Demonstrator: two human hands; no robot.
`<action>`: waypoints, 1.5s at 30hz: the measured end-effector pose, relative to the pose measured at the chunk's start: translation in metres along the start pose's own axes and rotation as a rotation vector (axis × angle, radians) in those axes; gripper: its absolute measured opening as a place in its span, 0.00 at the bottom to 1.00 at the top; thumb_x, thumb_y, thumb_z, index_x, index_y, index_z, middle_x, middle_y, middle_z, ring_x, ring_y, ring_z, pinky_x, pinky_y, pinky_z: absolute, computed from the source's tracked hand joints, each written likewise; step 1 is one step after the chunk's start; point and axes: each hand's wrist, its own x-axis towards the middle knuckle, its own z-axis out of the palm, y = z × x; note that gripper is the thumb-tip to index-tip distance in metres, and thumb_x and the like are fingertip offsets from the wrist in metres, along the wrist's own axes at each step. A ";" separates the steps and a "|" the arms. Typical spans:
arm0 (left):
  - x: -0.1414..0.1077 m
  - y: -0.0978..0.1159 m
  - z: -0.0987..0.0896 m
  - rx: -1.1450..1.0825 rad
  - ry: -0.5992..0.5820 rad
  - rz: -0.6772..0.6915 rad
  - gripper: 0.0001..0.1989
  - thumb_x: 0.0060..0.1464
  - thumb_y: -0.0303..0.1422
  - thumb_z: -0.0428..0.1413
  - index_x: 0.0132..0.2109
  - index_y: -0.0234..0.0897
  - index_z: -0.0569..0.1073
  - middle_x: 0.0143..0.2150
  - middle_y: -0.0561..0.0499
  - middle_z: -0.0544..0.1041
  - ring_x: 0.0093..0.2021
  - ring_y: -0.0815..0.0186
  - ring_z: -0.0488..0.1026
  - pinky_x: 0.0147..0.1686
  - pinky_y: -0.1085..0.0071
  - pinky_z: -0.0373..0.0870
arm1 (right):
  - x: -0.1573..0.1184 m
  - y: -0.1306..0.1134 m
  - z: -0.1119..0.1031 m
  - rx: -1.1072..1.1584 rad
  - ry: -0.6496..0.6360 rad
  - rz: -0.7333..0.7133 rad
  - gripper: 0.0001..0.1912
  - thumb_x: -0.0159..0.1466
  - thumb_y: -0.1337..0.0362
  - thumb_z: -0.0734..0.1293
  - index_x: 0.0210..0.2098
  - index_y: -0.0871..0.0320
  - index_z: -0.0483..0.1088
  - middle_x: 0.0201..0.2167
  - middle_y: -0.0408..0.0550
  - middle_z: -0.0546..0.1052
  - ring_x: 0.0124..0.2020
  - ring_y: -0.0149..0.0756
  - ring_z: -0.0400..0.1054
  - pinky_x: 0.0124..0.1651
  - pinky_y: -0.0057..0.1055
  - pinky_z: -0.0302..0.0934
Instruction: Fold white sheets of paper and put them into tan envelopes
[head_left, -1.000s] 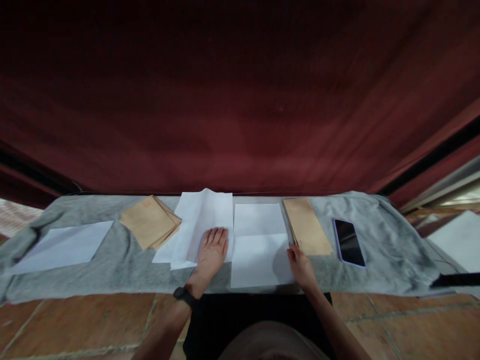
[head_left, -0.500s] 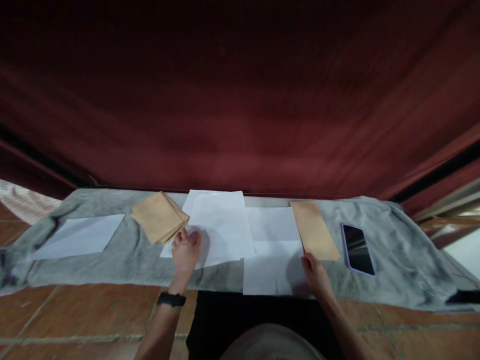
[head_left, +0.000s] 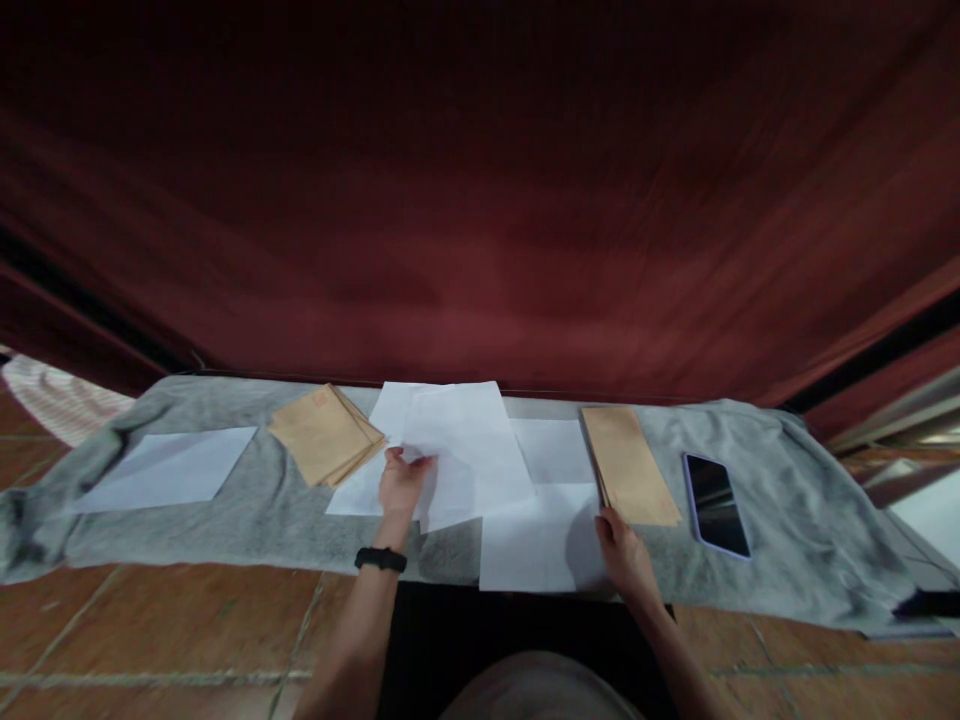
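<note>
My left hand [head_left: 403,484], a dark band on its wrist, rests on the loose white sheets in the middle. Its thumb is apart from the curled fingers and lies at the left edge of the top white sheet [head_left: 469,440]. Another white sheet [head_left: 367,490] shows beneath, to the left. My right hand [head_left: 622,550] pinches the lower left corner of the brown envelopes [head_left: 630,465], which lie stacked at the right. Between the hands, a creased white sheet [head_left: 536,540] lies partly under the top sheet.
A fanned stack of brown envelopes [head_left: 322,435] lies left of my left hand. Farther left is a white sheet [head_left: 169,470]. A phone [head_left: 716,505] lies at the right. Everything sits on a grey cloth [head_left: 810,520], with a dark red fabric wall [head_left: 480,250] behind.
My left hand has moved right, and the top white sheet has shifted right with it, covering more of the creased sheet. My right hand stays at the envelope corner, which looks slightly raised.
</note>
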 end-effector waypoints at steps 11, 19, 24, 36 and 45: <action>0.020 -0.016 -0.056 0.116 -0.009 -0.167 0.20 0.62 0.32 0.54 0.59 0.33 0.71 0.48 0.37 0.81 0.49 0.50 0.79 0.45 0.61 0.74 | 0.006 -0.009 -0.001 0.139 -0.020 -0.021 0.20 0.69 0.58 0.54 0.46 0.57 0.74 0.36 0.54 0.82 0.39 0.44 0.79 0.41 0.32 0.66; 0.024 -0.039 -0.080 0.308 0.271 0.005 0.24 0.62 0.33 0.52 0.63 0.29 0.68 0.56 0.31 0.75 0.59 0.43 0.71 0.57 0.47 0.69 | 0.009 -0.026 0.001 -0.013 0.019 -0.022 0.19 0.71 0.62 0.54 0.51 0.60 0.72 0.40 0.55 0.81 0.36 0.41 0.77 0.40 0.32 0.66; -0.037 0.021 -0.005 0.038 0.141 0.496 0.23 0.67 0.33 0.44 0.65 0.34 0.67 0.63 0.38 0.72 0.65 0.53 0.68 0.63 0.53 0.66 | 0.005 -0.045 0.003 -0.123 0.192 -0.249 0.22 0.73 0.61 0.54 0.61 0.62 0.67 0.52 0.63 0.76 0.53 0.50 0.72 0.54 0.45 0.67; -0.093 0.099 0.083 0.168 -0.083 0.814 0.30 0.65 0.29 0.42 0.73 0.28 0.54 0.73 0.37 0.58 0.74 0.57 0.53 0.71 0.53 0.53 | 0.047 -0.093 0.052 -0.133 0.079 -0.603 0.26 0.75 0.62 0.53 0.70 0.60 0.58 0.70 0.57 0.62 0.71 0.45 0.54 0.70 0.52 0.51; -0.064 0.081 0.080 0.158 0.003 0.683 0.30 0.69 0.36 0.42 0.73 0.30 0.54 0.72 0.37 0.59 0.73 0.54 0.56 0.70 0.51 0.56 | 0.066 -0.079 0.049 -0.186 0.163 -0.407 0.30 0.75 0.58 0.55 0.71 0.67 0.55 0.71 0.64 0.57 0.72 0.51 0.52 0.71 0.51 0.47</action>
